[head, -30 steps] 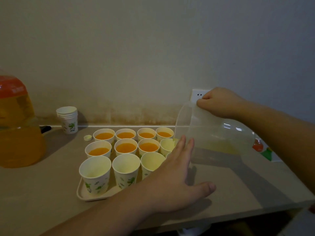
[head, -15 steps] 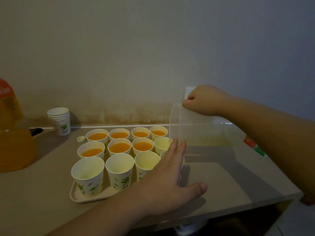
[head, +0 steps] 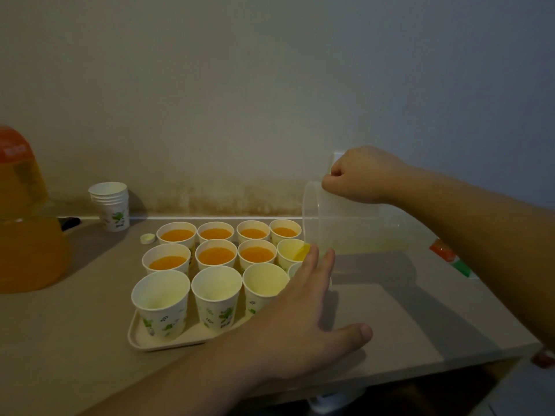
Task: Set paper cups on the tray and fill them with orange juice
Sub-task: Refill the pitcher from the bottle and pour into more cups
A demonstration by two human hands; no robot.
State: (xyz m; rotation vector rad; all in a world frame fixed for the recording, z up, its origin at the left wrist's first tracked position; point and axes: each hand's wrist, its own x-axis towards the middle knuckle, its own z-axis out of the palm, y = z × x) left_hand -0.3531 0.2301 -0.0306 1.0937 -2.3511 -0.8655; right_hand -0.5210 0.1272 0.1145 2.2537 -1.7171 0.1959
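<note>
The room is dim, with a plain pale wall [head: 270, 85] that carries a brownish stain along its foot where it meets the beige counter [head: 390, 319]. On the counter sits a cream tray [head: 141, 340] packed with paper cups [head: 216, 292] in three rows. The back four and the first three of the middle row hold orange juice [head: 216, 255]; the front row looks empty.

The right hand [head: 360, 175] comes in from the right, its grip curled tight round the handle of a clear plastic jug [head: 354, 229], tipped almost on its side with its mouth over the tray's right edge. A thin tongue of juice runs from the lip into the fourth cup of the middle row [head: 289, 250], and only a shallow pool lies along the jug's lower wall.

The left hand [head: 300, 310] reaches across the near corner of the tray, fingers straight and spread, thumb out to the side, gripping nothing; its fingertips lie by the cup being filled, and it hides most of the front right cup.

Off to the left stands a large bottle [head: 27, 235] of orange drink with an orange label. Behind the tray, near the wall, a stack of spare cups [head: 111, 205] stands upright, with a small pale cap [head: 147, 238] lying on the counter between it and the tray. A red and green packet [head: 447, 256] shows past the right forearm.
</note>
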